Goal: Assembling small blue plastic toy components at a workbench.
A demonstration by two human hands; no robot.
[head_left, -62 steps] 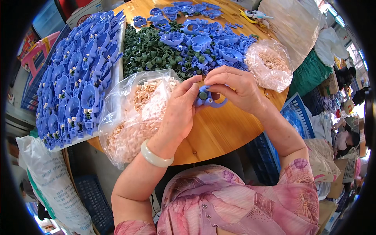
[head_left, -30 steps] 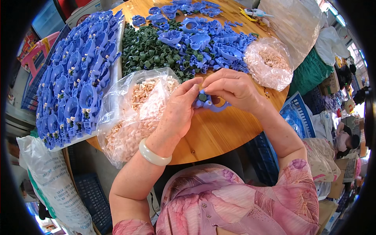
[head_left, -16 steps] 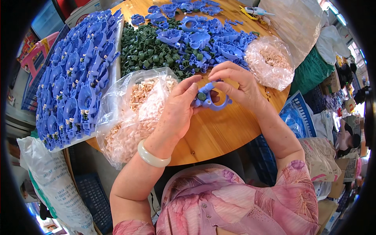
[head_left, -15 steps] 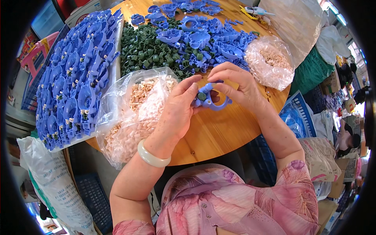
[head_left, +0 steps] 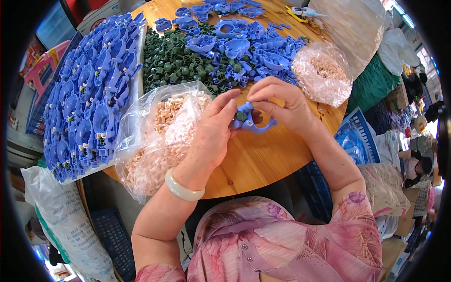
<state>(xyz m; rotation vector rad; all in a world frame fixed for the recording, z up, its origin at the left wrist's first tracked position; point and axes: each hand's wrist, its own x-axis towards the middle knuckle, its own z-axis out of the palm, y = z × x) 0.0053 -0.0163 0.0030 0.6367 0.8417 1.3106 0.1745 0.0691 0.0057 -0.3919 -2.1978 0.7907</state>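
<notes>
Between my hands, over the near part of the table, is a blue plastic part (head_left: 259,128) with a ring-shaped opening and a dark green piece (head_left: 241,115) set in it. My left hand (head_left: 217,123) is closed on its left side, thumb on top. My right hand (head_left: 282,101) pinches at the part's upper edge, thumb and fingertips together; a small blue bit shows at the fingertips. Just beyond lie heaps of loose dark green pieces (head_left: 176,61) and blue plastic parts (head_left: 237,47). A clear bag of small beige pieces (head_left: 174,113) rests beside my left forearm.
At the left stands a white tray (head_left: 141,70) with rows of blue assemblies (head_left: 84,94). Another bag of beige pieces (head_left: 324,73) sits at the right edge of the round wooden table (head_left: 263,164). A tool with yellow handles (head_left: 297,14) lies at the back. Sacks and crates surround the table.
My right hand's fingertips have shifted slightly at the upper edge of the blue part. My left hand keeps its hold, and the view has moved very little.
</notes>
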